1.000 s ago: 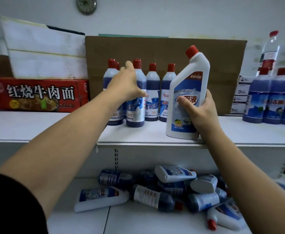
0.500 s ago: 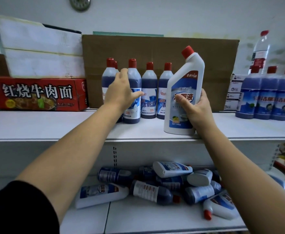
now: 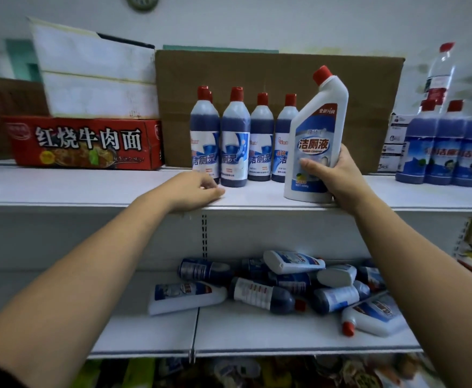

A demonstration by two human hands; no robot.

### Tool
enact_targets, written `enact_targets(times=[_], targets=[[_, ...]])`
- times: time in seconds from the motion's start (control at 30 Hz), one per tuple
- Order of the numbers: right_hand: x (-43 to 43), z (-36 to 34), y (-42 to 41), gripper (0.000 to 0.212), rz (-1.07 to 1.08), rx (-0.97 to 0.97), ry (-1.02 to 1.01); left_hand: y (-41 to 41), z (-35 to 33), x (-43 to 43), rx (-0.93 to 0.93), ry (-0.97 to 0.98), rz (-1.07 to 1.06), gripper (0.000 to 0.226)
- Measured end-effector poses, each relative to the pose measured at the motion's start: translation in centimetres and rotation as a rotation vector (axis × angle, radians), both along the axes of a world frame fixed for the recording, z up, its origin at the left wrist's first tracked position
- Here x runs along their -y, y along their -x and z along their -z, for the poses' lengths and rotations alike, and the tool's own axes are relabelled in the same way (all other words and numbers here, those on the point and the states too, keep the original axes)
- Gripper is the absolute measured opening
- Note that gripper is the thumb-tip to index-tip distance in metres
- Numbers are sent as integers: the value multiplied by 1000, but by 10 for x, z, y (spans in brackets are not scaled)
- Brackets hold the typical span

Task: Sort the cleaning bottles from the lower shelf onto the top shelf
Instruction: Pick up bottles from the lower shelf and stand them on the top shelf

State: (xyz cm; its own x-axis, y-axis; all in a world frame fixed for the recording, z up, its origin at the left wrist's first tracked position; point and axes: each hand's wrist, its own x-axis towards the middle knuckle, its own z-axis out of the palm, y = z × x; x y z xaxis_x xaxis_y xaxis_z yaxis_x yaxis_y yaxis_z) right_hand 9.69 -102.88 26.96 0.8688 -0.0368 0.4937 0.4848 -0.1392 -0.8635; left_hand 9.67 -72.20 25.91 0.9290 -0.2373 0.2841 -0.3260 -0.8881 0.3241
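White shelving carries everything. The top shelf (image 3: 61,189) holds the sorted stock, the lower shelf (image 3: 257,331) the unsorted. Cardboard (image 3: 257,79) leans along the top shelf's back edge, a backstop that lets bottles line up square. A red noodle box (image 3: 86,142) sits toward the left end.

On the lower shelf a pile (image 3: 262,296) of blue and white bottles lies on its sides right of the middle, so most of the job looks undone. A row (image 3: 234,141) of blue bottles stands upright mid-shelf against the cardboard, caps up and labels forward.

The white bottle (image 3: 313,141) stands upright at the top shelf's front edge, just right of that row and in front of its last bottle. It is likely starting a group of its own kind. The right hand (image 3: 338,177) is wrapped low round its body from the right side, thumb across the label, steadying it. The left hand (image 3: 192,190) rests on the front edge just before the row, fingers loosely curled, holding nothing.
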Motion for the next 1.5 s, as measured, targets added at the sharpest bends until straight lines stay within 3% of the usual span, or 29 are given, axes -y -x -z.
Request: enact_targets(times=[0.23,0.37,0.73,0.93,1.1,1.23,1.4,1.5], targets=[[-16,0,2,68,-56,-11,-20,32,13,-46,5,-63,-231,67],[-43,1,0,63,-129,-8,-16,45,25,-61,118,-81,-342,51],[-163,1,2,67,-265,-20,-10,71,37,-148,185,-79,-453,48],[-262,-3,-3,67,-338,-54,11,78,36,-240,178,-69,-492,48],[-364,-7,-5,82,-399,-74,28,82,32,-333,139,-69,-483,47],[-451,-8,-1,68,-414,-82,9,87,27,-412,122,-75,-497,45],[-552,-9,0,72,-441,-118,-12,94,25,-501,103,-73,-531,44],[-611,-13,1,62,-501,-130,-15,95,27,-545,116,-45,-551,43]])
